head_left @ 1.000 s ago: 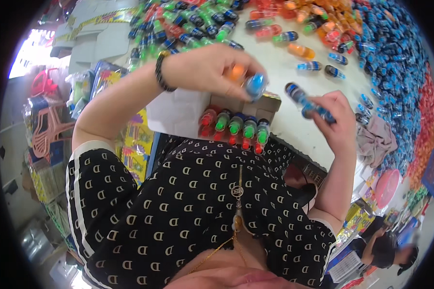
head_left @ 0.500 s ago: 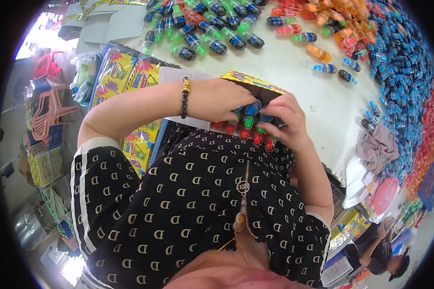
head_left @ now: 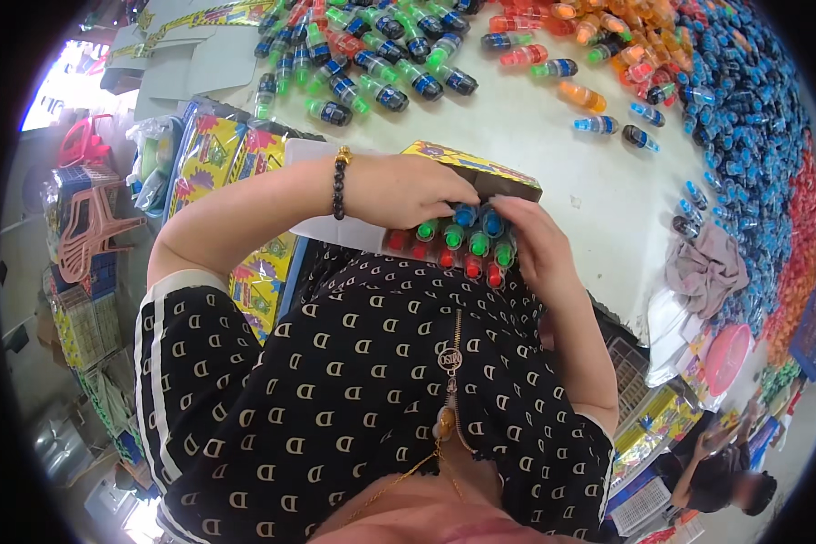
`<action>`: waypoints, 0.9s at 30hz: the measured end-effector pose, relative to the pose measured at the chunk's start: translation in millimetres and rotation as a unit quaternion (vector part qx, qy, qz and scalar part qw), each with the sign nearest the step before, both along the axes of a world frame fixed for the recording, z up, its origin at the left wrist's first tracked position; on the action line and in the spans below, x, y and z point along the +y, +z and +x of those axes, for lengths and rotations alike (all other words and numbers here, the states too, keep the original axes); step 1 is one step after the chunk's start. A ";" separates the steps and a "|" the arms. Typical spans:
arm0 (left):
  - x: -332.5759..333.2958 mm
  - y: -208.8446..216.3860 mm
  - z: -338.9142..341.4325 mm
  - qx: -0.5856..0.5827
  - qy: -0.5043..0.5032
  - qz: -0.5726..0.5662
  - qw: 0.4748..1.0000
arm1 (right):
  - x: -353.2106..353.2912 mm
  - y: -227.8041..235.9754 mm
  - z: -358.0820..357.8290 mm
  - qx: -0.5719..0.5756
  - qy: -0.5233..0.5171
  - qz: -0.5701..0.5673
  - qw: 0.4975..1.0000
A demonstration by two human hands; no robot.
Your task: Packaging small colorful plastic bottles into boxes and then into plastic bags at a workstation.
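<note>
We have both hands at the box (head_left: pixel 480 172), which sits at the near edge of the white worktop (head_left: pixel 553 136), partly over our lap. Our left hand (head_left: pixel 408 190) lies across the top of the standing bottles (head_left: pixel 462 243), its fingers (head_left: pixel 449 195) curled down over the blue caps in the back row. Our right hand (head_left: pixel 539 249) comes in from the side, fingers (head_left: pixel 517 213) bent and pressed against the blue and green caps; both hands seem closed on the bottles rather than spread, though which single bottle each one grips we cannot tell, since the palms hide the necks.

The risks, as we judge them, come from how tightly the rows are packed. Red, green and blue caps stand touching one another, so a bottle pushed in crooked could tip its neighbours or wedge between two rows. The box overhangs the edge toward us, so too much downward pressure could tilt it into our lap and spill the lot. Our left forearm, with its dark bead bracelet (head_left: pixel 339 184), crosses the box's back flap and could drag it. The loose bottles (head_left: pixel 381 63) scattered farther up the worktop lie on their sides and could roll if the worktop is jolted; the heap of blue ones (head_left: pixel 743 127) on the right lies well apart from us.
</note>
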State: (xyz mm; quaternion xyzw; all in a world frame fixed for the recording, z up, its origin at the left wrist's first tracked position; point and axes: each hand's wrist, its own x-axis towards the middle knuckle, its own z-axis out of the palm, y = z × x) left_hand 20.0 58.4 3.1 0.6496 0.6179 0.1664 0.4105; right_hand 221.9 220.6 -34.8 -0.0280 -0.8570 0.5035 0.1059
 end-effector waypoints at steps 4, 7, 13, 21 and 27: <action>-5.1 -2.9 -0.7 -0.038 0.023 0.084 0.995 | 1.0 9.2 -5.6 0.029 0.046 0.121 0.991; 9.3 24.1 -21.9 -0.056 0.053 0.057 0.995 | 20.5 28.7 -14.8 0.057 -0.065 0.152 0.985; 89.3 -2.9 -76.4 0.044 0.293 0.067 0.953 | 130.4 -12.7 -94.0 0.124 -0.213 0.270 0.931; 170.9 -57.2 -79.7 0.356 0.285 0.106 0.884 | 169.3 -53.0 -154.2 -0.032 -0.114 0.459 0.881; 190.8 -46.1 -88.7 0.368 0.230 0.225 0.872 | 238.2 -28.3 -154.4 0.128 -0.398 0.258 0.871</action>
